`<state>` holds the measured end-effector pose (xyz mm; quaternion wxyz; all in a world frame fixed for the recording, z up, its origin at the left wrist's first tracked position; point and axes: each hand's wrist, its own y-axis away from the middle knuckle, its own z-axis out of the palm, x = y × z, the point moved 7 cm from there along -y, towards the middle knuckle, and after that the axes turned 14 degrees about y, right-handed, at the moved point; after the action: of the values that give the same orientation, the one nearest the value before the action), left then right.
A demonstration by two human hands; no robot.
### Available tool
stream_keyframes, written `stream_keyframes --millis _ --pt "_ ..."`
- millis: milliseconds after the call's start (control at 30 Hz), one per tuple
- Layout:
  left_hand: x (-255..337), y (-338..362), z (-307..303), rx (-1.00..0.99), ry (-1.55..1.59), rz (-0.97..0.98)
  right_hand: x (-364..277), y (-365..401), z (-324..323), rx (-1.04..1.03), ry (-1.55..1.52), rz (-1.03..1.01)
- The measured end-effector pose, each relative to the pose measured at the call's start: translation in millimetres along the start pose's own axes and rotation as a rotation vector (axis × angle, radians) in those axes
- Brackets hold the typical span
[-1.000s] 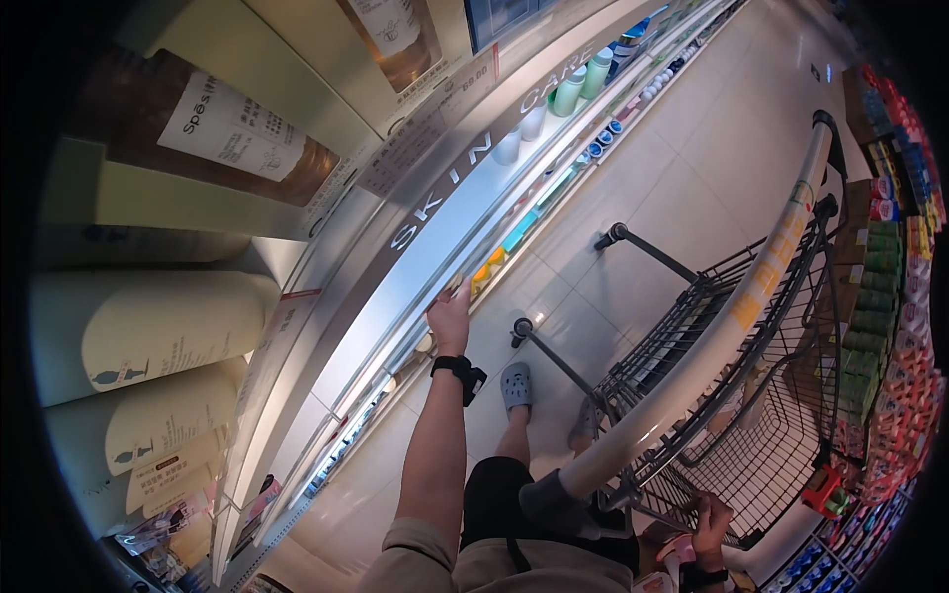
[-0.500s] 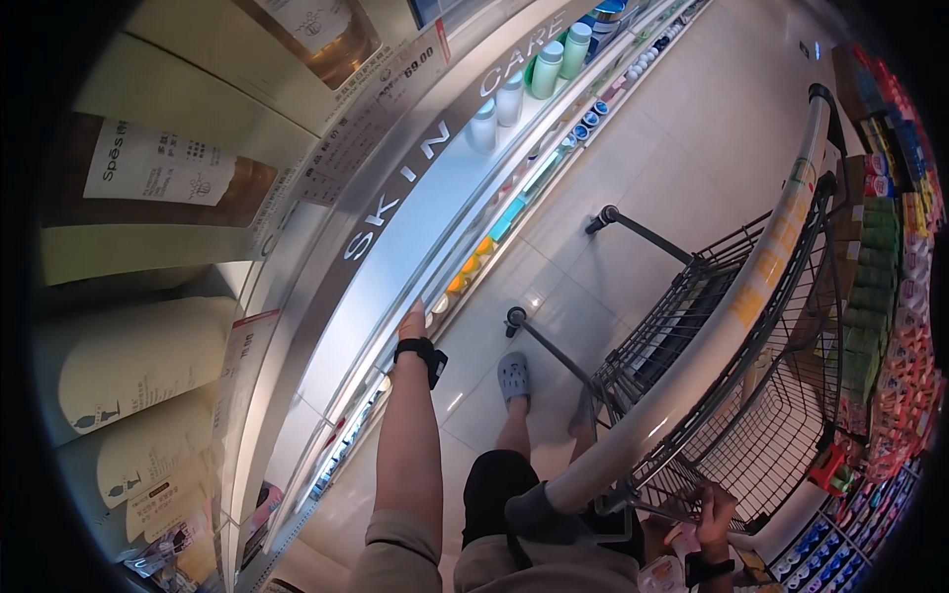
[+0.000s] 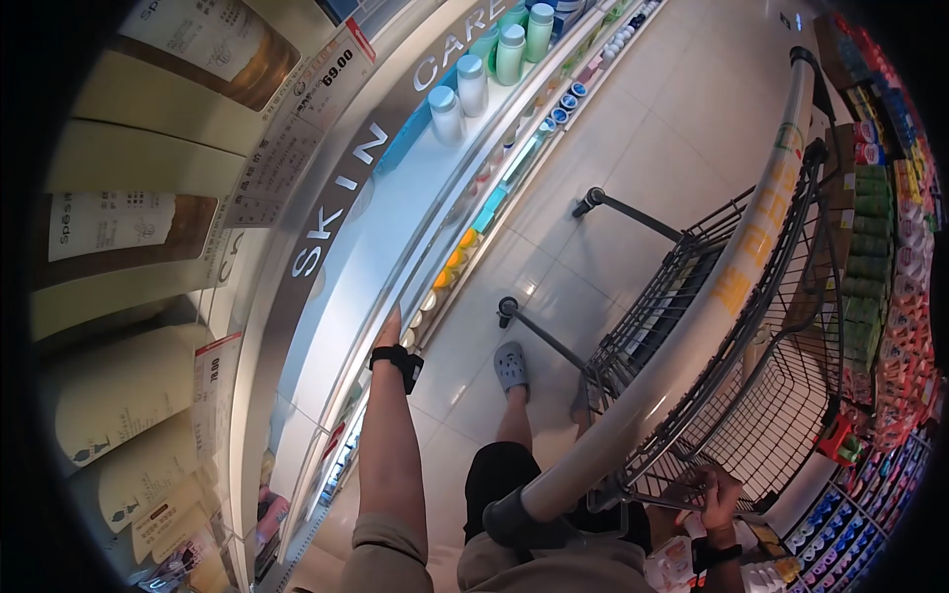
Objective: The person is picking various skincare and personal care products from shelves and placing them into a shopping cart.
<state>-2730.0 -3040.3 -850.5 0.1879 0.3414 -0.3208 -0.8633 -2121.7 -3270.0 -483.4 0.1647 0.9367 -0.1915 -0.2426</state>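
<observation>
My left hand (image 3: 388, 332), with a black watch on its wrist, reaches to the front edge of the lit SKIN CARE shelf (image 3: 326, 311). The shelf edge hides its fingers, so any grip there is out of sight. White bottles (image 3: 461, 99) and green bottles (image 3: 524, 44) stand farther along this shelf. At the lower right, my right hand (image 3: 720, 497), a black band on its wrist, is closed with curled fingers beside the wire basket of the shopping cart (image 3: 781, 415). What it holds, if anything, I cannot make out.
The cart's thick handle (image 3: 682, 356) crosses in front of me. Boxed bottles with price tags (image 3: 213, 395) line the upper shelf at left. A grey clog (image 3: 511, 366) is on the tiled floor (image 3: 554, 257). Stacked packages (image 3: 870, 257) fill the right side.
The view has shifted, so the shelf and my left arm appear farther left. My left hand stays at the shelf edge, and the right hand stays curled beside the cart.
</observation>
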Motion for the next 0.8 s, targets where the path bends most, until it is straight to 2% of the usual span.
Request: stream_keyframes --millis 100,133,200,300,367,433,467,533,567,600,633,667,700,733,767,800 --pt "-55.2 34.0 47.2 -0.012 -2.715 0.622 -3.2 2.0 0.1 -0.011 -0.022 0.008" --pt "-62.5 29.5 49.0 -0.014 -2.715 0.622 -4.3 2.9 0.9 -0.023 -0.035 0.02" --pt "-73.2 13.6 47.4 -0.083 -2.647 0.484 -7.3 4.8 3.1 -0.021 -0.043 0.027" --pt "-75.4 -0.2 43.7 -0.202 -2.484 0.468 -12.4 8.0 2.2 -0.013 -0.055 0.035" --pt "-101.9 27.2 54.6 -0.171 -2.504 0.513 -14.8 5.4 -1.8 -0.006 -0.061 0.037" --pt "-131.3 47.8 54.3 -0.091 -2.539 0.548 -9.5 6.3 -10.3 -0.058 -0.063 0.161" --pt "-117.4 30.8 35.1 -0.079 -2.312 0.32 4.6 5.4 -4.4 -0.04 -0.043 0.111" --pt "-118.7 48.0 49.6 0.067 -2.741 -0.103 26.8 -2.0 2.2 -0.043 -0.011 0.051" --pt "-115.0 38.0 26.5 0.214 -2.657 0.272 22.3 -9.4 -2.0 -0.063 -0.003 0.041" --pt "-149.3 66.3 29.7 0.055 -2.828 0.563 19.0 -14.6 -7.2 -0.024 0.006 0.035" --pt "-111.9 52.5 23.6 -0.121 -2.674 0.818 16.0 -19.5 -7.5 0.005 -0.002 0.016" --pt "-128.4 81.4 17.7 -0.287 -2.429 0.928 22.5 -19.6 -7.9 0.007 0.032 0.015" --pt "-128.9 92.8 6.0 -0.377 -2.382 0.906 26.9 -17.3 -11.9 0.009 0.066 0.015" --pt "-100.0 93.1 -6.6 -0.319 -2.129 0.77 24.0 -19.2 -17.0 0.033 0.059 0.027" --pt "-93.0 115.7 -22.3 -0.338 -2.271 0.717 19.4 -21.8 -23.4 0.062 0.041 0.02" --pt "-75.3 123.5 -42.4 -0.258 -2.197 0.56 16.4 -21.2 -30.3 0.092 0.023 0.013"
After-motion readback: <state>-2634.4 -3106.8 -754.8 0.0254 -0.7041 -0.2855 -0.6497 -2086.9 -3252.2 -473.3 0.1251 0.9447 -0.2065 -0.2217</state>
